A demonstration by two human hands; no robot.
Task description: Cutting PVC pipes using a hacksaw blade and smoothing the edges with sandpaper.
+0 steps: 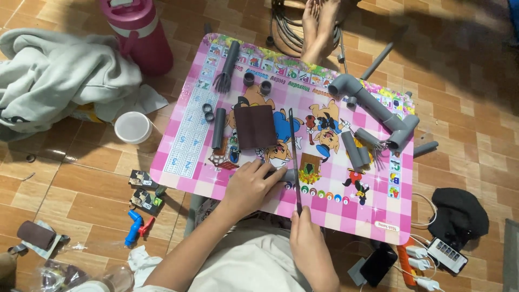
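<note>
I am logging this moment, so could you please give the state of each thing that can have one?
left hand: pressing a short grey pipe piece onto the pink table
right hand: gripping the saw blade
sandpaper sheet: lying flat
pink bottle: upright
white lid: on floor

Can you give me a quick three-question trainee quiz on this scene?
1. True or false: the left hand presses a short grey pipe onto the pink table.
2. What does the right hand grip? A) blade B) bottle C) phone
3. The brown sheet lies ___ of the blade.

Key: 1 true; 2 A; 3 left.
</note>
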